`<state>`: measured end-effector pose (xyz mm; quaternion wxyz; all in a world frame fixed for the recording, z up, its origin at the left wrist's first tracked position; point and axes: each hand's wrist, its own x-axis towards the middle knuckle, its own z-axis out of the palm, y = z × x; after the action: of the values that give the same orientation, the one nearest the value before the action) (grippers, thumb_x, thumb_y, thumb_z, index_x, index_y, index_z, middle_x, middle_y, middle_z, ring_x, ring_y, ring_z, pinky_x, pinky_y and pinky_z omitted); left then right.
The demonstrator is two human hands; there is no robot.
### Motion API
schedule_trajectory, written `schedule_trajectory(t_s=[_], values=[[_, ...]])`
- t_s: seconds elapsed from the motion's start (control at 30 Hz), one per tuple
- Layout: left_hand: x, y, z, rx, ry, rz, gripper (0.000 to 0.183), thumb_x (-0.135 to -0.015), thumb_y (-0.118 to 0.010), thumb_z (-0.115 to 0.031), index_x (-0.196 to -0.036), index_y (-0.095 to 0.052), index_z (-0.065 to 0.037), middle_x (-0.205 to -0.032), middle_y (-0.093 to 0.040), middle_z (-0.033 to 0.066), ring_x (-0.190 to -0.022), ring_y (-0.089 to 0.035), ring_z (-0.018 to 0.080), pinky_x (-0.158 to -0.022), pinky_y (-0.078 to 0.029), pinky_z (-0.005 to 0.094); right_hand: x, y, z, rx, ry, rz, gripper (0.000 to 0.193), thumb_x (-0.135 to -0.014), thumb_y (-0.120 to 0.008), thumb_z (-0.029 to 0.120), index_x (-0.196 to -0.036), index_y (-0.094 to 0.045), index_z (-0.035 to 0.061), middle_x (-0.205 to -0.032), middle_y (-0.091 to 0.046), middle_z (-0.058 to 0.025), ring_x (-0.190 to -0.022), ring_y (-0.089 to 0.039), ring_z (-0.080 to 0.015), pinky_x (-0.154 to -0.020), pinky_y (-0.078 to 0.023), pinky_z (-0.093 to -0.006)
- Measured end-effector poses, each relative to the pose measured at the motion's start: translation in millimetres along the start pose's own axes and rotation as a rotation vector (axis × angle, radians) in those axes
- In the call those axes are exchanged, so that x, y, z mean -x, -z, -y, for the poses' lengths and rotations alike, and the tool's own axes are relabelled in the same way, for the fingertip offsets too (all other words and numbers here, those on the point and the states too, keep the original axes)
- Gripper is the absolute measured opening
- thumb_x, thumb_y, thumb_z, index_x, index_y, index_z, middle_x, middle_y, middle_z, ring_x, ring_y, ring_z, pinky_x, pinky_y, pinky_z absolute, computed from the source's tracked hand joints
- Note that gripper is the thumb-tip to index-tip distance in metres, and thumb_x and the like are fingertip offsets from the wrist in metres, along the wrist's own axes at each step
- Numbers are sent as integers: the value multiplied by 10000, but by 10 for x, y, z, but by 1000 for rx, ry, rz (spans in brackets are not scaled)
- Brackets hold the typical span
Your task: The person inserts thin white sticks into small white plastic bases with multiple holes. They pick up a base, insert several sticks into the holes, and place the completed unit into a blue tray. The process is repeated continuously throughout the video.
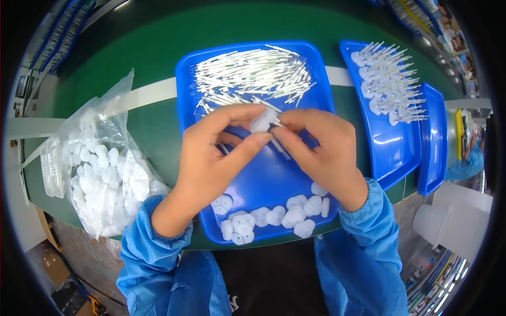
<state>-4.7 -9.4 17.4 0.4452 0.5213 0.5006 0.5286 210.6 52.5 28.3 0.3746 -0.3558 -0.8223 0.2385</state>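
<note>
My left hand [211, 152] pinches a small white plastic lobed piece [261, 122] between thumb and fingers, above the middle of a blue tray [253, 181]. Close against it, my right hand [324, 150] is closed with thumb and forefinger on a thin white rod [278, 123] that meets the piece. The fingers partly hide the joint, so I cannot tell how deep the rod sits. Other rod ends show below the right fingertips. A pile of thin white rods [247, 73] fills the tray's far half. Several loose lobed pieces [294, 216] lie along its near edge.
At left, a clear plastic bag [108, 179] holds many white lobed pieces. At right, a second blue tray [390, 150] carries rows of lobed pieces with rods standing in them [390, 87]. Beyond it is another blue tray [435, 139]. The green table [153, 118] has a curved near edge.
</note>
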Motion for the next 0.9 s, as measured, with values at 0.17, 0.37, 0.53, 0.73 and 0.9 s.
schedule_trajectory(t_s=[0.17, 0.37, 0.53, 0.73, 0.9], values=[[1, 84, -1, -136, -104, 32, 507, -914, -880, 28, -1401, -746, -17, -1400, -698, 112, -1196, -687, 161, -861, -604, 264, -36, 94, -47, 110, 268, -65, 426, -798, -860, 22, -1212, -844, 120, -1028, -801, -68, -909, -772, -272, -790, -589, -413], [-10, 52, 19, -183, -198, 5, 568, -853, -926, -21, -1397, -783, -104, -1329, -753, 106, -1129, -730, 195, -826, -604, 290, 6, 84, -89, 256, 367, -22, 561, -732, -805, -23, -1266, -849, 145, -1062, -782, -46, -903, -747, -259, -787, -569, -398], [-15, 44, 28, -82, -172, 57, 592, -895, -855, 14, -1468, -748, -94, -1396, -751, 122, -1163, -745, 209, -823, -617, 285, 32, 59, -114, 163, 289, -17, 586, -751, -787, -44, -1306, -831, 138, -1093, -778, -62, -911, -748, -262, -785, -568, -388], [-23, 42, 23, -52, -172, 109, 607, -918, -793, 49, -1508, -716, -76, -1420, -746, 143, -1174, -754, 210, -815, -631, 277, 32, 74, -126, 117, 271, 5, 582, -762, -775, -39, -1313, -824, 141, -1122, -772, -66, -926, -754, -264, -790, -569, -387], [-17, 39, -8, -41, -157, 110, 527, -964, -761, 47, -1478, -739, -70, -1437, -723, 149, -1169, -752, 209, -809, -632, 277, 67, 122, -96, 112, 311, 40, 496, -766, -760, -26, -1226, -842, 140, -1104, -774, -55, -923, -756, -260, -790, -566, -386]])
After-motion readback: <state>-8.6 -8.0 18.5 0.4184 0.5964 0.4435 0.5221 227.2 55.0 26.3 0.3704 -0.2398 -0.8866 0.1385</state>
